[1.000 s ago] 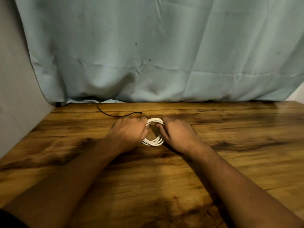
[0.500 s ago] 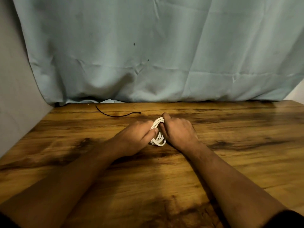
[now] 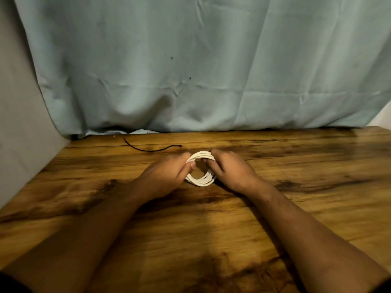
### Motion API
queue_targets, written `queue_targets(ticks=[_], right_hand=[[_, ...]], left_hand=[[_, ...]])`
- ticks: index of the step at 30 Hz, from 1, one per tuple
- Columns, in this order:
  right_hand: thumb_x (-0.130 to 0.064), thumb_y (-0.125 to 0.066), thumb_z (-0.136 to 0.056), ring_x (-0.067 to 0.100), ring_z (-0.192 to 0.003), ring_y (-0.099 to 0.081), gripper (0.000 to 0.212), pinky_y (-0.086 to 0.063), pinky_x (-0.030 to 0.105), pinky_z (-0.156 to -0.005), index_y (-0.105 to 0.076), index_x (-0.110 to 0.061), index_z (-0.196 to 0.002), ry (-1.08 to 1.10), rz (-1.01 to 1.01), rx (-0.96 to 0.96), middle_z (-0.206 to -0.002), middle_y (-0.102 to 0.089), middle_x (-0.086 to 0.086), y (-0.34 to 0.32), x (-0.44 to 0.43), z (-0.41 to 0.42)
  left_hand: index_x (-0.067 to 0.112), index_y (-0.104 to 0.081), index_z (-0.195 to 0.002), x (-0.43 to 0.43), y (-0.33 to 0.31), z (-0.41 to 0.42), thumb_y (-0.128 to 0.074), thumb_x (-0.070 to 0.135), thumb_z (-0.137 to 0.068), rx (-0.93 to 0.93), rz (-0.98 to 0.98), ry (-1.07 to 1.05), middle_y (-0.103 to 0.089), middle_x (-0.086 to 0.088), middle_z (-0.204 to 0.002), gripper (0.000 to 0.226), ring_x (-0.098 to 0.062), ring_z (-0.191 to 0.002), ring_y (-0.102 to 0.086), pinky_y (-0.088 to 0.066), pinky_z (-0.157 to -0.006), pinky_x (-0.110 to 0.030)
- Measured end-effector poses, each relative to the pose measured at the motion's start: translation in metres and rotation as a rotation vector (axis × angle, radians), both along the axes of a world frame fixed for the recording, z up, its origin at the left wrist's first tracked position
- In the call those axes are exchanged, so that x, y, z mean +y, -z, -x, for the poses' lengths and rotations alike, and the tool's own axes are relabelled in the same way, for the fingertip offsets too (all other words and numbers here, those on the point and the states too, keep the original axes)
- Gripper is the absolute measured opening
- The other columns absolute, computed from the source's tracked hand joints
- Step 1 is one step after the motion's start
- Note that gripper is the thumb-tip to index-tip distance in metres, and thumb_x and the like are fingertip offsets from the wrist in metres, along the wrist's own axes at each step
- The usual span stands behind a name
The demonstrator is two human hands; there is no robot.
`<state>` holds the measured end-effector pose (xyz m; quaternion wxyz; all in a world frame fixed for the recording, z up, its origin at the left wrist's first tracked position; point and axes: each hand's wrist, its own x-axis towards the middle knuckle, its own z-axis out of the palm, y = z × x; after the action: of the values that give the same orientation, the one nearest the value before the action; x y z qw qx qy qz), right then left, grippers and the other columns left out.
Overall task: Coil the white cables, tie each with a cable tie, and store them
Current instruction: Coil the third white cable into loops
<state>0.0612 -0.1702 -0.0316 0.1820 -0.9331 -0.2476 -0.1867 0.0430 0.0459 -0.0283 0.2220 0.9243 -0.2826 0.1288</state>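
A white cable [image 3: 200, 182], wound into a small round coil of several turns, sits in the middle of the wooden table [image 3: 300, 170], held between the two hands. The lower arc of the coil appears to rest on the wood, though I can't be sure, and the coil leans so that its hole faces up toward the person. The left hand [image 3: 166, 177] grips the coil's left side: the thumb lies across the strands at the inner edge and the other fingers curl round the outside, pinching the turns together. The right hand [image 3: 231, 172] holds the opposite side the same way, its fingers bent over the top and right of the coil and a fingertip tucked into the opening; exactly how tightly it clamps the strands I can't tell, since the knuckles hide the contact. Both forearms stretch out low over the table. A thin black cable tie [image 3: 152, 151] lies loose on the wood beyond the left hand, near the back edge, apart from the coil and touched by neither hand. Behind the table hangs a creased pale blue curtain [image 3: 190, 70], and a grey wall [image 3: 19, 127] closes off the left side.
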Motion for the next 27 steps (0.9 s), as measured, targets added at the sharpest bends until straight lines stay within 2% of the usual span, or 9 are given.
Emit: queue_targets(ticks=[3, 8, 10, 12, 14, 19, 21, 24, 27], right_hand=[[-0.061, -0.038, -0.098, 0.02, -0.074, -0.063, 0.041, -0.05, 0.045, -0.066, -0.058, -0.026, -0.089, -0.107, -0.13, 0.047, -0.08, -0.068, -0.004, -0.003, 0.007, 0.007], [-0.049, -0.05, -0.102, 0.011, -0.079, -0.066, 0.034, -0.056, 0.046, -0.075, -0.068, -0.021, -0.099, -0.336, -0.348, 0.318, -0.087, -0.074, 0.0, -0.009, 0.027, 0.016], [-0.042, -0.051, -0.105, 0.009, -0.073, -0.064, 0.033, -0.055, 0.043, -0.067, -0.067, -0.015, -0.098, -0.385, -0.421, 0.373, -0.081, -0.071, -0.003, -0.011, 0.032, 0.023], [-0.026, -0.048, -0.11, 0.0, -0.052, -0.055, 0.026, -0.045, 0.022, -0.048, -0.061, -0.014, -0.092, -0.445, -0.563, 0.486, -0.063, -0.062, -0.011, -0.012, 0.037, 0.03], [-0.024, -0.046, -0.111, 0.005, -0.038, -0.04, 0.023, -0.03, 0.023, -0.034, -0.057, -0.016, -0.093, -0.505, -0.673, 0.614, -0.057, -0.053, -0.006, -0.011, 0.041, 0.033], [-0.022, -0.044, -0.111, 0.008, -0.045, -0.034, 0.016, -0.03, 0.022, -0.039, -0.059, -0.016, -0.107, -0.508, -0.718, 0.851, -0.067, -0.059, -0.009, -0.007, 0.032, 0.029], [-0.024, -0.045, -0.111, 0.009, -0.054, -0.051, 0.018, -0.043, 0.026, -0.049, -0.061, -0.019, -0.117, -0.395, -0.577, 0.689, -0.075, -0.065, -0.012, -0.007, 0.025, 0.025], [-0.035, -0.044, -0.109, 0.018, -0.098, -0.068, 0.029, -0.054, 0.041, -0.085, -0.058, -0.019, -0.129, -0.138, -0.119, 0.241, -0.111, -0.073, 0.001, -0.005, 0.013, 0.015], [-0.043, -0.039, -0.108, 0.032, -0.094, -0.067, 0.031, -0.053, 0.045, -0.078, -0.052, -0.019, -0.123, 0.019, 0.062, 0.063, -0.108, -0.072, 0.009, -0.005, 0.005, 0.011]], left_hand=[[0.019, -0.054, -0.115, 0.008, 0.0, -0.006, -0.039, 0.038, -0.108, -0.107, -0.144, -0.087, -0.069, -0.006, -0.106, 0.025, -0.028, -0.095, -0.063, -0.045, -0.077, -0.042], [0.024, -0.051, -0.128, 0.02, -0.001, -0.01, -0.037, 0.04, -0.107, -0.174, -0.172, -0.133, -0.069, -0.002, -0.117, 0.031, -0.025, -0.099, -0.064, -0.048, -0.078, -0.04], [0.022, -0.051, -0.129, 0.02, -0.001, -0.009, -0.037, 0.039, -0.107, -0.18, -0.163, -0.138, -0.069, -0.003, -0.116, 0.031, -0.026, -0.097, -0.064, -0.047, -0.075, -0.04], [0.019, -0.051, -0.127, 0.02, -0.002, -0.009, -0.039, 0.036, -0.107, -0.186, -0.148, -0.146, -0.069, -0.005, -0.112, 0.029, -0.026, -0.092, -0.063, -0.041, -0.069, -0.037], [0.018, -0.051, -0.125, 0.021, -0.002, -0.01, -0.04, 0.033, -0.107, -0.186, -0.123, -0.139, -0.068, -0.006, -0.109, 0.026, -0.026, -0.087, -0.061, -0.037, -0.068, -0.035], [0.018, -0.056, -0.122, 0.023, 0.002, -0.013, -0.041, 0.034, -0.107, -0.167, -0.098, -0.112, -0.07, -0.004, -0.108, 0.027, -0.025, -0.091, -0.065, -0.045, -0.072, -0.039], [0.018, -0.058, -0.115, 0.023, 0.002, -0.014, -0.041, 0.036, -0.107, -0.14, -0.071, -0.109, -0.071, -0.002, -0.102, 0.026, -0.025, -0.089, -0.065, -0.049, -0.076, -0.042], [0.022, -0.058, -0.1, 0.02, 0.002, -0.015, -0.042, 0.037, -0.107, -0.126, -0.052, -0.067, -0.066, 0.007, -0.084, 0.023, -0.018, -0.08, -0.061, -0.047, -0.074, -0.041], [0.029, -0.057, -0.088, 0.008, 0.002, -0.01, -0.042, 0.039, -0.106, -0.101, 0.042, 0.011, -0.057, 0.012, -0.07, 0.025, -0.011, -0.071, -0.056, -0.043, -0.07, -0.038]])
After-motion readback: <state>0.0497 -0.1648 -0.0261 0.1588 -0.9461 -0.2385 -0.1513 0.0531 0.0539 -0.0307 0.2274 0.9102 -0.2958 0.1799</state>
